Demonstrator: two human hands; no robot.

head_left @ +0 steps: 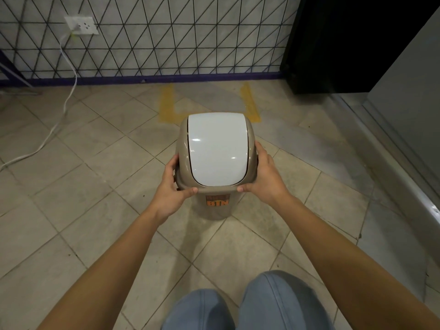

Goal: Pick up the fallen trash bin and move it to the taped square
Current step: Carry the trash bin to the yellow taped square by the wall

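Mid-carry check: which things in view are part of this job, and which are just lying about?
Job: trash bin, upright, held by left hand and right hand; yellow taped square on the floor beyond it.
Lying about: wall socket, white cable, black cabinet.

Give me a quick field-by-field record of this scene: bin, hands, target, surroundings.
bin: beige swing-lid trash bin, upright, white lid shut
left hand: gripping the bin's left rim
right hand: gripping the bin's right rim
target: yellow taped square on the floor just beyond the bin, by the wall
surroundings: white cable hanging from wall socket
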